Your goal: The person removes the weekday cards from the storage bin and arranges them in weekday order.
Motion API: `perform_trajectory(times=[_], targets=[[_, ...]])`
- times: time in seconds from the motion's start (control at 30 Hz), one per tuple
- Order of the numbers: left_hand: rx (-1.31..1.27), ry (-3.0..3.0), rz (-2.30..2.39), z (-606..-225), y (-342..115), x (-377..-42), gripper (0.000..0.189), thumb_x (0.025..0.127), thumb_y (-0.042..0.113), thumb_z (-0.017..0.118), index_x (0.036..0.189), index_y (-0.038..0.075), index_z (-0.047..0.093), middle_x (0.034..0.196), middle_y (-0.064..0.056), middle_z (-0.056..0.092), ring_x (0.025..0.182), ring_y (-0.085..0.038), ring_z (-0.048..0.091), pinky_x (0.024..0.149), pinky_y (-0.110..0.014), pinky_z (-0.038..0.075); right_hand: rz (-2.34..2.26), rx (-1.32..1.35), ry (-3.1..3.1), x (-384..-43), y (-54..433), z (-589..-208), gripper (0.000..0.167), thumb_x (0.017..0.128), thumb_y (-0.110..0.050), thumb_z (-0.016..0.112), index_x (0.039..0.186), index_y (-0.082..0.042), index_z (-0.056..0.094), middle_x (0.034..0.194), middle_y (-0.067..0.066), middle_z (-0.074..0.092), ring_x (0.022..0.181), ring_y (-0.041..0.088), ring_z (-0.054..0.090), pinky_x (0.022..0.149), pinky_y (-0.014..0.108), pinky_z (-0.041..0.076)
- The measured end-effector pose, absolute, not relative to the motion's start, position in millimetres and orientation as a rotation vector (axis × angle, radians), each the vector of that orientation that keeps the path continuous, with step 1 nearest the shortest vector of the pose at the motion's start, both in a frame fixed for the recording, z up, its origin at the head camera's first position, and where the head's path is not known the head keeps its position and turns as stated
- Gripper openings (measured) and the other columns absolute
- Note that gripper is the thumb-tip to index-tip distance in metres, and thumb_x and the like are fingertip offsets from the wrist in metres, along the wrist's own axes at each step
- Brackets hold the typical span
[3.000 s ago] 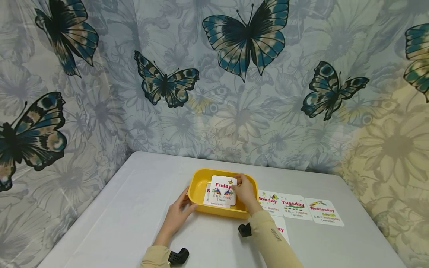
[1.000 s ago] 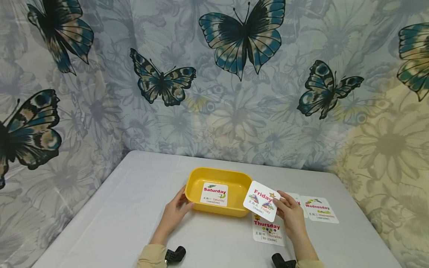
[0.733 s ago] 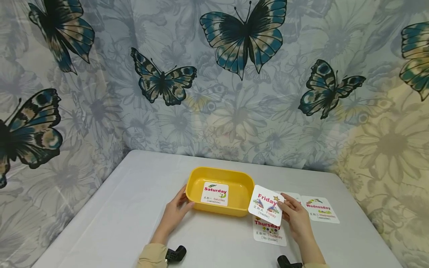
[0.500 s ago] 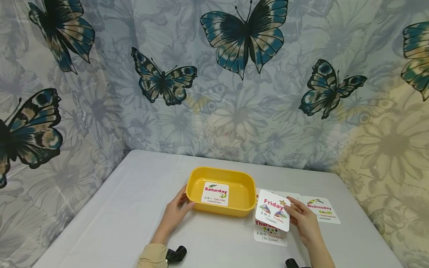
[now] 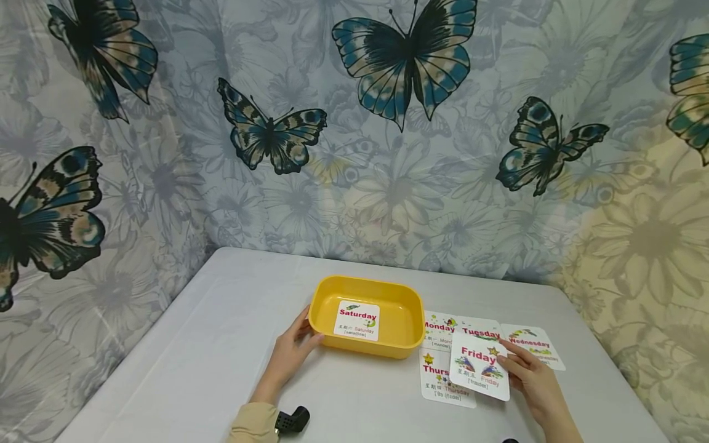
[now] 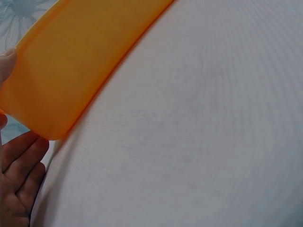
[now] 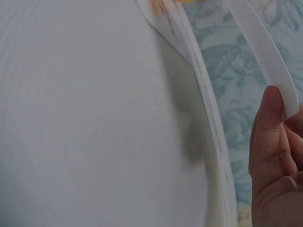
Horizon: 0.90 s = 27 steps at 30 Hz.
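Note:
A yellow plastic tray [image 5: 394, 321] stands mid-table, with a Saturday card [image 5: 357, 320] lying inside it. My left hand [image 5: 292, 349] grips the tray's left end; in the left wrist view its thumb [image 6: 6, 65] lies at the rim and the other fingers [image 6: 26, 161] at the end wall. Between thumb and fingers my right hand [image 5: 533, 383] pinches a white Friday card [image 5: 477, 376] by its right edge. The right wrist view shows that card [image 7: 269, 52] raised off the table. It partly covers the Thursday card [image 5: 434, 386] and the bottom of the Tuesday card [image 5: 480, 326].
Monday [image 5: 439, 331], Tuesday and Wednesday [image 5: 534, 343] cards lie in a row right of the tray, with Thursday in front of Monday. The white table [image 5: 183, 369] ends at a butterfly-printed cloth backdrop [image 5: 388, 203]. A black wrist device [image 5: 293, 421] sits by the left sleeve.
My right hand has lifted the Friday card out of the tray and carried it right, past Thursday, also lowering it toward the table's front. The left hand has stayed on the tray.

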<state>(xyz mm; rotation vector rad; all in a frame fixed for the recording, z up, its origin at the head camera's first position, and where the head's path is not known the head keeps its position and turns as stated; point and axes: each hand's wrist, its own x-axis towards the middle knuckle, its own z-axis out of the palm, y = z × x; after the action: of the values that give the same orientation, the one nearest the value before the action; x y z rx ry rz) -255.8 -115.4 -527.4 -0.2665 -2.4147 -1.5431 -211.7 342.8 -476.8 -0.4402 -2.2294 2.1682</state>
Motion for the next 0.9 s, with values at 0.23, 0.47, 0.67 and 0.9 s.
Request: perform_trajectory(times=[0.23,0.47,0.67,0.9], targets=[[-0.224,-2.427,-1.562,-525.7,-115.4,-255.8,0.074,0.081,0.048,0.066,0.144,0.026,0.036,0.12,-0.003,0.059,0.108,-0.019,0.055,0.094,-0.041,0.044,2.142,-0.426,-2.292,-210.9,359.9,-479.6,0.028,0.084,-0.021,0.07,0.086,-0.048,0.064,0.083,-0.012,0.06,0.072,0.003,0.057,0.062,0.02,0.051],[-0.212,-2.447,-1.577,-526.3,-114.9,-255.6,0.075,0.08,0.052,0.065,0.144,0.028,0.035,0.121,-0.001,0.058,0.109,-0.019,0.054,0.095,-0.041,0.043,2.063,-0.427,-2.389,-209.9,374.3,-483.7,0.03,0.084,-0.02,0.07,0.082,-0.05,0.063,0.085,-0.011,0.059,0.076,0.002,0.057,0.067,0.02,0.051],[-0.222,-2.436,-1.57,-526.6,-115.5,-254.4,0.073,0.081,0.05,0.065,0.144,0.029,0.035,0.121,-0.004,0.058,0.109,-0.02,0.054,0.095,-0.042,0.043,1.978,-0.48,-2.469,-209.7,384.4,-484.7,0.029,0.082,-0.023,0.072,0.079,-0.05,0.061,0.084,-0.011,0.057,0.075,0.002,0.053,0.066,0.019,0.05],[-0.227,-2.437,-1.568,-526.7,-115.8,-254.6,0.073,0.08,0.052,0.065,0.144,0.029,0.036,0.121,-0.004,0.058,0.109,-0.02,0.054,0.095,-0.041,0.043,1.905,-0.48,-2.545,-209.7,388.3,-483.2,0.028,0.082,-0.022,0.072,0.08,-0.047,0.061,0.084,-0.009,0.055,0.073,0.004,0.053,0.063,0.022,0.05]])
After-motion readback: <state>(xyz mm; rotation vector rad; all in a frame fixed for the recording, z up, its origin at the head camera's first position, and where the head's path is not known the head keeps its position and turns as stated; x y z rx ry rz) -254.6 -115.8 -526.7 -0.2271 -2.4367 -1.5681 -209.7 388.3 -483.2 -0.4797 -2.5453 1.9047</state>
